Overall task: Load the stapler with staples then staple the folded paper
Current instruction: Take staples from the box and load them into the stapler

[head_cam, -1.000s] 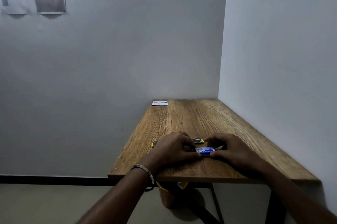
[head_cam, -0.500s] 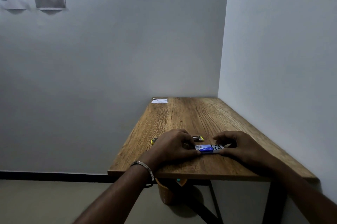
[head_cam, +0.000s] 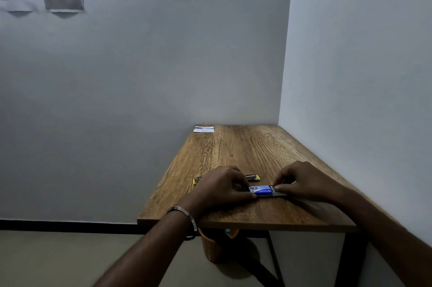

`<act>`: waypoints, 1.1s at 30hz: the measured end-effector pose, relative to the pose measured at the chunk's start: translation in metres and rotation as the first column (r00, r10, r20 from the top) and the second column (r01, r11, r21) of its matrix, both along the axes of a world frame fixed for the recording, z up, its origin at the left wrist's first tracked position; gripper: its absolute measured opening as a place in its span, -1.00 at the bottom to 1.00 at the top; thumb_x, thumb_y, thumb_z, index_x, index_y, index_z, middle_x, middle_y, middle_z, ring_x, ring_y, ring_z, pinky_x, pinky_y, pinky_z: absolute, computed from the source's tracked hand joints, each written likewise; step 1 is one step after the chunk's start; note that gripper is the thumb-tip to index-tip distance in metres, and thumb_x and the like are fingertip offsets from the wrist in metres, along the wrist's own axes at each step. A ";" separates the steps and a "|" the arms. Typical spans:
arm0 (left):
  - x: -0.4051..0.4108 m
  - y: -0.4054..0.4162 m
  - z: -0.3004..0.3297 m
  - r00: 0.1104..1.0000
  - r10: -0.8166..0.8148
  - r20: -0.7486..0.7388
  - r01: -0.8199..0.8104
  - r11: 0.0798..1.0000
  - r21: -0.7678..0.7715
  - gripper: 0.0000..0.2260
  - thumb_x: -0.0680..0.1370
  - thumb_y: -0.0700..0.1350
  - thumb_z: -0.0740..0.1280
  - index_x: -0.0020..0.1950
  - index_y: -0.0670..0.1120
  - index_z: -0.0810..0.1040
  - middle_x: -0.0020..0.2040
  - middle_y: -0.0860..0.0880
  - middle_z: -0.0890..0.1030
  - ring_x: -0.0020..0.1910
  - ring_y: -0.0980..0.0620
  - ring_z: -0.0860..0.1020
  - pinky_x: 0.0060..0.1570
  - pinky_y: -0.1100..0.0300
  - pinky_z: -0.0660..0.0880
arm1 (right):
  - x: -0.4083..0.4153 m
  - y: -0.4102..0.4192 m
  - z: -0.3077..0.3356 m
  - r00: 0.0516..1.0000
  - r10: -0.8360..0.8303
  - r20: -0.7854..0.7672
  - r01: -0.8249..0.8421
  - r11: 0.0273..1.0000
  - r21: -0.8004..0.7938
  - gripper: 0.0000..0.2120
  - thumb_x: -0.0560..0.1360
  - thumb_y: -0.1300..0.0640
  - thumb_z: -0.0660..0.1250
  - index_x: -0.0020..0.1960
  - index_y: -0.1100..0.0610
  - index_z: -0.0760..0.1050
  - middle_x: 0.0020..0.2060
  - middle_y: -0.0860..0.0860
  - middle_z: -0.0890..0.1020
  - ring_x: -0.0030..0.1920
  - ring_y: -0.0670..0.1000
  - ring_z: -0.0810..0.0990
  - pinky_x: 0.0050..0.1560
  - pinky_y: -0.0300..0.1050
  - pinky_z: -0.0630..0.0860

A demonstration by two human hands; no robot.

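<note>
1. The left hand rests on the table near its front edge, its grip pinched on the left end of the staple box, a small blue box lying flat.
2. The right hand meets it from the other side. Its grip is closed on a dark inner tray that sticks out of the box's right end, thumb and fingertips drawn together on it.
3. From this I judge the step in hand to be opening the box: one hand pins the sleeve, the other draws the tray sideways. No staples can be made out; the tray is too dark and small to tell what it holds.
4. The stapler lies just behind the hands, yellow at both visible ends, its middle hidden by the left hand. I cannot tell whether it is open. Loading appears not yet begun.
5. The paper lies well apart at the table's far left corner, against the wall, untouched.
6. The next move calls for a steady sideways pull, far enough to bare a strip of staples yet not so far that the tray comes free and spills. Then a strip must be lifted out and the stapler opened to take it.
7. A bracelet sits on the left wrist; an orange bin stands under the table.
</note>
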State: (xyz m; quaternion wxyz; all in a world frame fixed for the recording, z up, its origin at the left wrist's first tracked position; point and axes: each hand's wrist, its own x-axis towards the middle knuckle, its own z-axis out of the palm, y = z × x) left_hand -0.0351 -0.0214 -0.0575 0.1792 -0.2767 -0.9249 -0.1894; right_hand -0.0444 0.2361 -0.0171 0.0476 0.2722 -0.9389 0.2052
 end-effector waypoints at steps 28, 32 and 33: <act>0.000 0.000 -0.001 0.999 -0.012 -0.032 0.013 1.000 0.012 -0.59 0.41 0.37 0.32 0.01 0.11 0.65 0.01 0.16 0.60 -0.14 0.22 0.54 -0.22 0.15 0.59 | -0.004 -0.004 -0.006 0.968 -0.036 0.248 0.110 0.950 -0.292 -0.95 0.53 0.16 0.41 -0.09 0.11 0.65 -0.19 0.01 0.72 -0.20 -0.11 0.64 -0.25 -0.29 0.52; -0.001 0.000 -0.001 0.999 -0.023 -0.025 0.024 1.000 0.007 -0.60 0.42 0.36 0.32 0.03 0.10 0.64 0.03 0.16 0.60 -0.14 0.24 0.53 -0.23 0.21 0.58 | -0.007 -0.002 -0.013 0.969 -0.022 0.248 0.133 0.886 -0.443 -0.93 0.55 0.17 0.40 -0.04 0.15 0.65 -0.10 0.10 0.72 -0.06 0.01 0.66 -0.07 -0.07 0.57; -0.001 0.000 -0.001 0.999 -0.024 -0.025 0.024 1.000 0.005 -0.59 0.42 0.36 0.32 0.03 0.10 0.64 0.03 0.16 0.60 -0.14 0.24 0.54 -0.23 0.21 0.58 | -0.007 -0.001 -0.014 0.970 -0.022 0.241 0.137 0.872 -0.470 -0.93 0.55 0.18 0.39 -0.04 0.15 0.64 -0.07 0.09 0.73 -0.02 0.01 0.67 -0.02 -0.03 0.59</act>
